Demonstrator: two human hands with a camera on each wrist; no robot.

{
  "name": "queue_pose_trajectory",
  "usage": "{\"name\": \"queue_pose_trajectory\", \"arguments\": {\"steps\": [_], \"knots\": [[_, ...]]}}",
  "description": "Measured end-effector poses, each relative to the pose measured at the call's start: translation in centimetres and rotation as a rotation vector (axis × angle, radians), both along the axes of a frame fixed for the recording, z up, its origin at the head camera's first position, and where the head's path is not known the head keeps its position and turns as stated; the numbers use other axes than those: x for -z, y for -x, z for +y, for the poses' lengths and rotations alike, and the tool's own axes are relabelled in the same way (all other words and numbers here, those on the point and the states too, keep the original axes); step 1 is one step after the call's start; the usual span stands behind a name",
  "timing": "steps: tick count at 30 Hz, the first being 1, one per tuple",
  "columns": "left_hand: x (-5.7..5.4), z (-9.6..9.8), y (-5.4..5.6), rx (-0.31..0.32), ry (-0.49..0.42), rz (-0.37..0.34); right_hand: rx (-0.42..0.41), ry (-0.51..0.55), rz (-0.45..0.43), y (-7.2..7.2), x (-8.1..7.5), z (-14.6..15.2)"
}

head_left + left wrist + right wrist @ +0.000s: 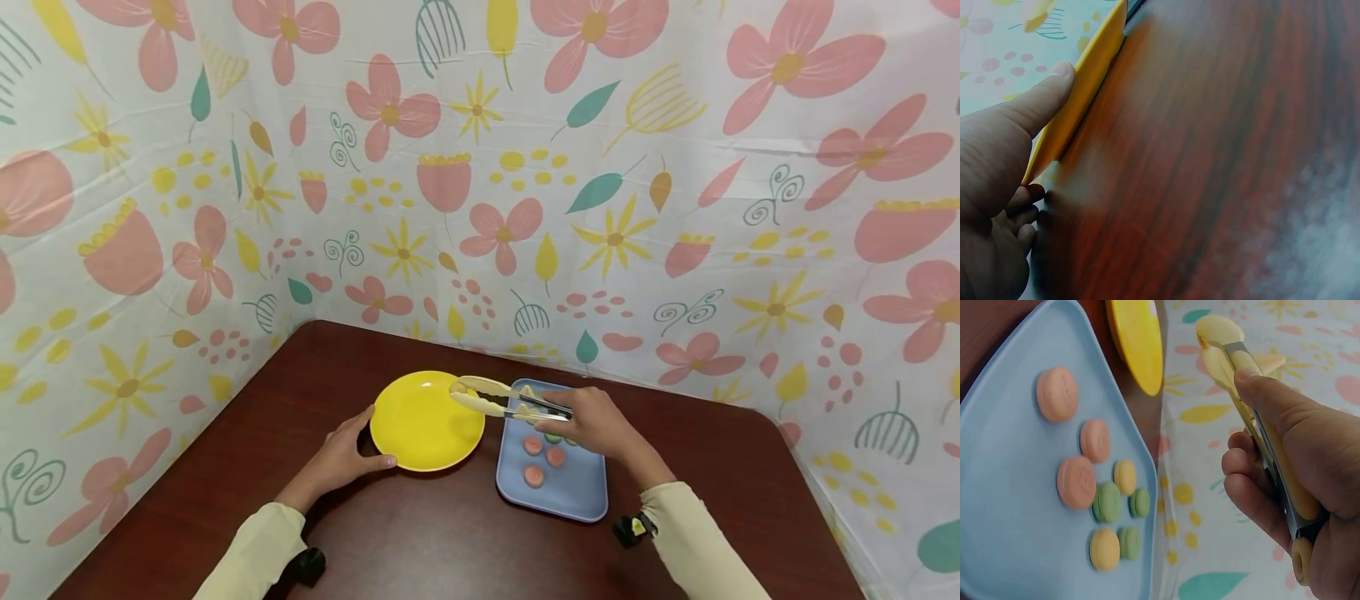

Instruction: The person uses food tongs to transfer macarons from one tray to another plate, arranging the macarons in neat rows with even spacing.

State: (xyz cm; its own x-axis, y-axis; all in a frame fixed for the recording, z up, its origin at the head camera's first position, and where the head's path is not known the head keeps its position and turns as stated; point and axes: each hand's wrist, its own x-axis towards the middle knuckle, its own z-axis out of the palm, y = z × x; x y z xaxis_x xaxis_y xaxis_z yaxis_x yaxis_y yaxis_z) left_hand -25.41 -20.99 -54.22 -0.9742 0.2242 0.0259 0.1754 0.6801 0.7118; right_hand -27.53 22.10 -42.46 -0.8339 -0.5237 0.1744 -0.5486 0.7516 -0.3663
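My left hand (341,457) holds the near-left rim of a round yellow plate (423,429). In the left wrist view its thumb lies along the rim and the other fingers curl below the edge. My right hand (592,421) grips tongs (480,405) with metal arms and cream tips. The tips reach left over the plate's right side; whether anything is between them I cannot tell. Under the right hand, a blue tray (555,503) carries pink macarons (1076,482), green macarons (1107,502) and yellow macarons (1104,549). In the head view the hand and tongs hide some of these.
Plate and tray stand side by side on a dark brown wooden table (420,542), with a narrow gap between them. A flower-printed cloth (480,183) hangs behind the table and along its left side.
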Motion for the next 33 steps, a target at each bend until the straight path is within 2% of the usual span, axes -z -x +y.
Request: {"name": "queue_pose_trajectory", "arguments": {"steps": [10, 20, 33], "knots": [[0.1, -0.1, 0.2, -0.004, 0.008, 0.008, -0.043, 0.009, 0.022, 1.6, 0.9, -3.3], [0.5, 0.1, 0.1, -0.001, -0.007, -0.006, -0.015, -0.002, -0.011, 2.8, 3.1, -5.6], [0.3, -0.1, 0.2, 0.000, -0.002, 0.000, 0.004, -0.040, -0.037, 3.8, 4.0, -8.1]]}}
